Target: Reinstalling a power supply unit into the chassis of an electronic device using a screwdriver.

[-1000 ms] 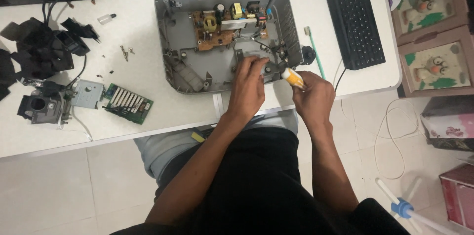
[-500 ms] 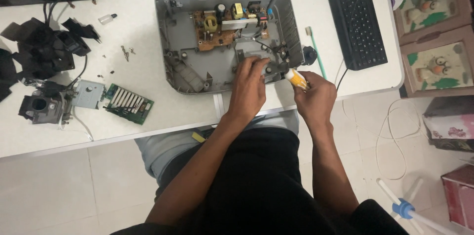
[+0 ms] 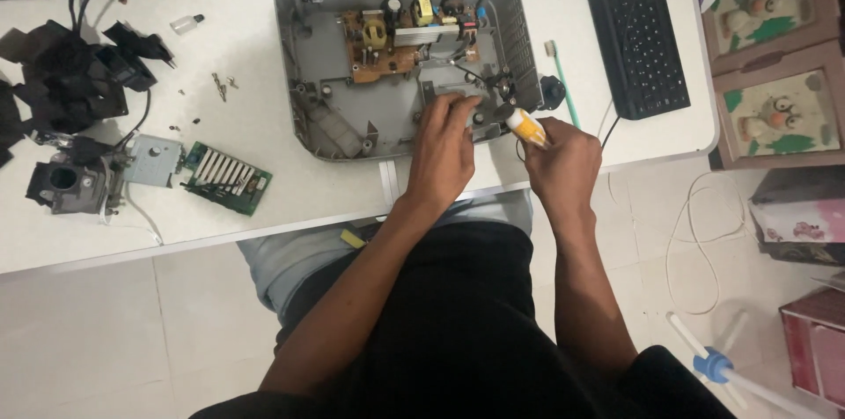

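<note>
Mid-unscrewing, probably — right hand (image 3: 563, 159) closed on orange-and-white plastic-handled screwdriver (image 3: 525, 126), left hand (image 3: 443, 144) pressed flat, holding nothing, inside opened grey plastic casing (image 3: 317, 58) — steadying needed next.

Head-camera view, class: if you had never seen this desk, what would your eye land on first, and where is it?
The open grey plastic casing at the centre of the white table, with a brown circuit board inside. The left hand presses into its near edge, while the right hand grips a yellow-handled screwdriver beside it. Black dismantled parts and a green circuit board lie far left.
</note>
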